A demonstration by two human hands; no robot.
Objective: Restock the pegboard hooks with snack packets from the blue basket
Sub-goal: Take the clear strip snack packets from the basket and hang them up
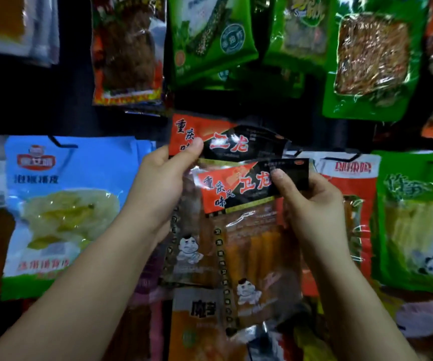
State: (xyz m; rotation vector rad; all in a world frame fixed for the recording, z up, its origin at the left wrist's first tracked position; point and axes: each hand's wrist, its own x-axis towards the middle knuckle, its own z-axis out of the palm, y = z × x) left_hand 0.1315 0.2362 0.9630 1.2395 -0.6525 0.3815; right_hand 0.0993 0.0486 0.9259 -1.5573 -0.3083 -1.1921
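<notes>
Two hands held red-and-black snack packets hanging long-side down: the left hand [158, 183] pinched the back packet's [226, 142] top-left corner, the right hand [306, 199] the front packet's [252, 230] top-right.

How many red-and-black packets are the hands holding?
2. The rear packet is pinched at its top left by the left hand; the front packet is pinched at its top right by the right hand. More may be hidden behind.
</notes>
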